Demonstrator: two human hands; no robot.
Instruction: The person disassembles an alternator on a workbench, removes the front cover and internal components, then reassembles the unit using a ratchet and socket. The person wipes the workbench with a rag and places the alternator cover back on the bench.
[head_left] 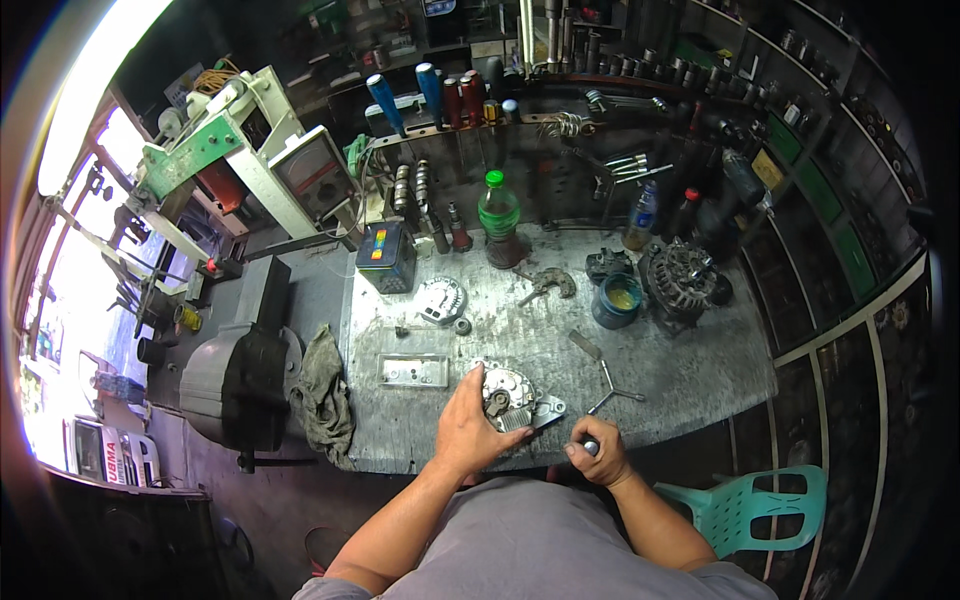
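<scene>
"Silvery metal housing (508, 387) — location?"

"On the grey bench (690, 370), toward its near edge; left hand (468, 425) grasping it, thumb and fingers apart."

"Right hand (603, 457)?"

"Clenched round a tool handle (591, 448), end uppermost — three-armed wrench (609, 388) just beyond; clear box (400, 362) left of the housing."

Find a rag (325, 395) by the workbench's (690, 370) near left corner, a housing (508, 385) near the front edge, a case (413, 371) between them, an alternator (682, 283) toward the far right corner.
</scene>
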